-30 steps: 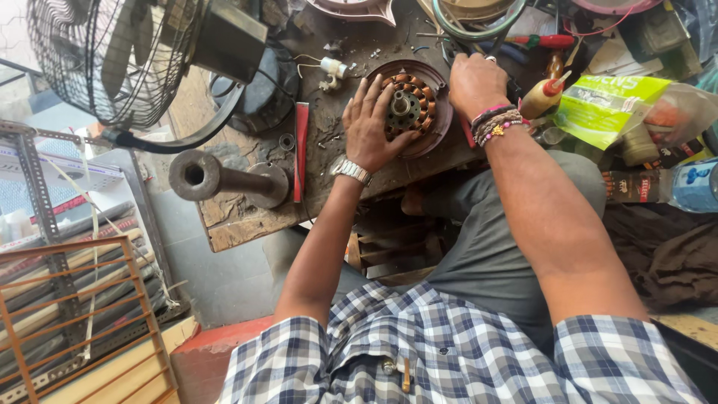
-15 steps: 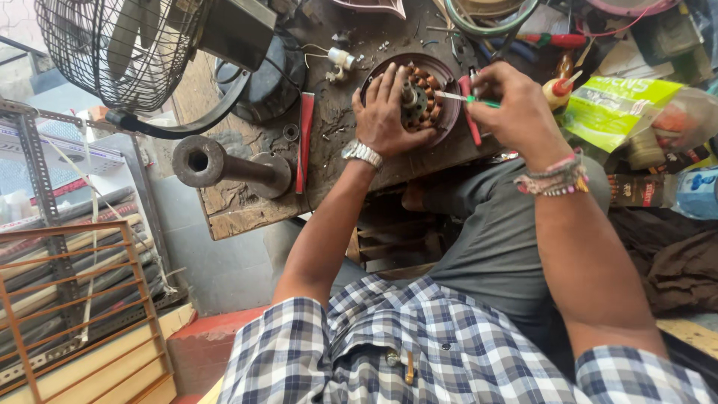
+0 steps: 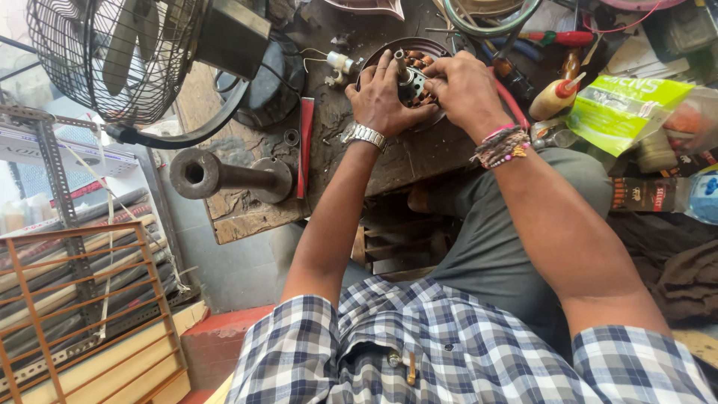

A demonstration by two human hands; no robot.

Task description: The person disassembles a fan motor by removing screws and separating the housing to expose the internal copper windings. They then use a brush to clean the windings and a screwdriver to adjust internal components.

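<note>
Since half a second earlier, your right hand had come in from the right side of the bench and closed with your left hand over the round motor stator; the slim tool you had been carrying toward it was no longer plainly visible.

From the head view, the stator sat at the far edge of the worn wooden workbench, with copper windings showing around a central shaft. Your left hand lay across its left side, fingers spread and curled over the rim, thumb toward the shaft, pinning the part rather than gripping anything loose. Your right hand was bunched over the right side, fingertips pinched down near the centre; whether they still held the tool I could not tell.

To do this well, I judged you needed the left hand pressing the housing flat so it could not spin, and the right working in small, controlled moves so the windings were not nicked.

Both arms reached forward and slightly left, elbows bent, the left wrist with its metal watch straight, the right wrist with beaded bands cocked downward.

Nearby lay a red-handled tool, a dark metal pipe stand, a caged fan and a yellow squeeze bottle.
</note>
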